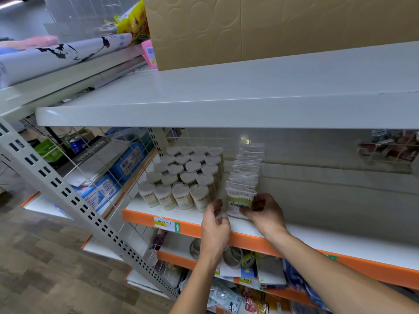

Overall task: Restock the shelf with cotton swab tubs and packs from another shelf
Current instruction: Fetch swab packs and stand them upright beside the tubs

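Your tubs (pixel 181 175) sit packed in rows at the left end of the orange-edged shelf (pixel 317 236). Just right of them your left hand (pixel 215 223) has fingers loosely curled by the front pack (pixel 239 200), touching it I think, hard to tell. The row of packs runs back behind it. Your right hand (pixel 264 211) pinches that front pack's right edge.

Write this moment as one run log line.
left hand: beside front pack, grip unclear | right hand: holds front pack | tubs: on shelf
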Demonstrator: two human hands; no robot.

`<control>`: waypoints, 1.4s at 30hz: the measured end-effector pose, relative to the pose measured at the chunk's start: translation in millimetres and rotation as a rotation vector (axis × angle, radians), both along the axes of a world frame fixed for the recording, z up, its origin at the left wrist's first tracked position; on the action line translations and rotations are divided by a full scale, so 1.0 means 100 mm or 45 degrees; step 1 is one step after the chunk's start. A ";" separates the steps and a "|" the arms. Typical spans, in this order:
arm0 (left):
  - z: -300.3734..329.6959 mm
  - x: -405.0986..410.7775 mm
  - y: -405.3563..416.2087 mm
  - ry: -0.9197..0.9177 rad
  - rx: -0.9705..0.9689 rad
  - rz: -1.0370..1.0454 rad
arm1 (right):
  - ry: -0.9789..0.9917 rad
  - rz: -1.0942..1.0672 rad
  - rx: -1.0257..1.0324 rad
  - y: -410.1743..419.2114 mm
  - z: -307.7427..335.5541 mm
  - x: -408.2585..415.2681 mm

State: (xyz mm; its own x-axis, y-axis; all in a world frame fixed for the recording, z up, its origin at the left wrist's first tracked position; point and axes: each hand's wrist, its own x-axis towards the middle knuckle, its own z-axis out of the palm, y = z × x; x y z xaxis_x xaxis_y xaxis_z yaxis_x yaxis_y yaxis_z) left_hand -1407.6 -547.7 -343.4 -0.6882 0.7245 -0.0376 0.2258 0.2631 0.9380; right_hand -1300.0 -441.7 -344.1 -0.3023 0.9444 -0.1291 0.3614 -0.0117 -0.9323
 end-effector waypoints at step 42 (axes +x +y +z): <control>0.30 2.50 0.67 0.038 -0.044 -0.584 | 0.089 -0.393 -0.074 0.01 0.18 2.97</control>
